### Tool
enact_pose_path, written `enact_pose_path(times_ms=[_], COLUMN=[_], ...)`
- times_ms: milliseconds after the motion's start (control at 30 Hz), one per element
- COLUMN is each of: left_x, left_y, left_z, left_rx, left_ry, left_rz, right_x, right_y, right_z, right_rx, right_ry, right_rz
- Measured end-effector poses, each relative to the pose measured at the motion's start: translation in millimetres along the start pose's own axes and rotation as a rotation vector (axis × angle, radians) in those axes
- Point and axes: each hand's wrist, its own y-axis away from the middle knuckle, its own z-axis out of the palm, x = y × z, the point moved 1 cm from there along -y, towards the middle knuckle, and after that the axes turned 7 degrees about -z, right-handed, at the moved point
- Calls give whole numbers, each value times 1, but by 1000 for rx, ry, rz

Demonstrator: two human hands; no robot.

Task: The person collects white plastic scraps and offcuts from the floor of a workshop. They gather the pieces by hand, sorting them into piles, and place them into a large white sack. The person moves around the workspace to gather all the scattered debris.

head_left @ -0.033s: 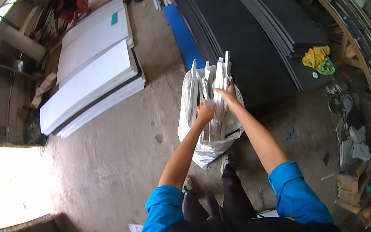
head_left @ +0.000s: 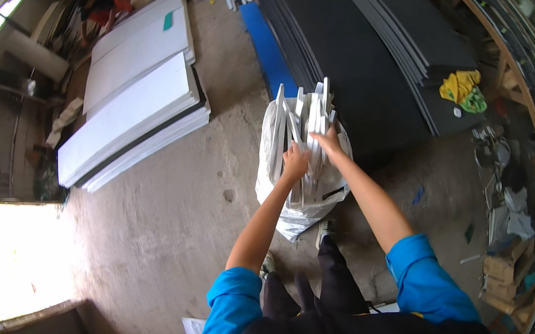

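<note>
A white plastic sack [head_left: 271, 174] stands open on the floor just in front of my feet. Packed upright in it are several long white strips [head_left: 282, 113], their tops sticking out above the rim. My left hand [head_left: 296, 162] is closed among the strips near the middle, its fingertips partly hidden. On the right side of the bundle, my right hand [head_left: 329, 142] grips the white strips [head_left: 316, 113] with its thumb toward me. The lower ends of the strips are inside the sack.
White boards [head_left: 129, 118] lie stacked at the left. Dark grey sheets [head_left: 354, 50] lie ahead to the right, beside a blue strip [head_left: 268, 49]. A yellow-green cloth [head_left: 461, 91] rests on one stack. Cardboard boxes [head_left: 504, 266] sit at the right. Another person [head_left: 102, 10] crouches far left.
The view has shifted slightly. Both hands stay at the strips in the sack, and the right hand looks a little blurred now.
</note>
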Motion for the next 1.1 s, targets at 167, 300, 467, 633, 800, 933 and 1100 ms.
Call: enact_pose_path(times_ms=[167,300,467,633,800,933,1100], left_x=[4,29,44,-9,-61,-73,-59], left_y=[32,52,85,119,121,123,141], left_z=[22,19,-22,-50,-4,3,-11], left_rx=[219,345,342,672,121,356,379], left_ry=[-286,-577,-399,-45,465,51,35], left_rz=[172,141,197,-317,-738,-362,-156], right_x=[66,47,-10,-26,-12,-14,18], right_y=[29,47,66,95,105,115,117], right_z=[1,-12,-44,-69,-38,-1,1], right_rx=[-92,-200,-266,-239,-376,-511,-534], right_ry=[-12,163,330,642,409,506,715], right_rz=[-109,3,-306,-681,-553,-464,-615])
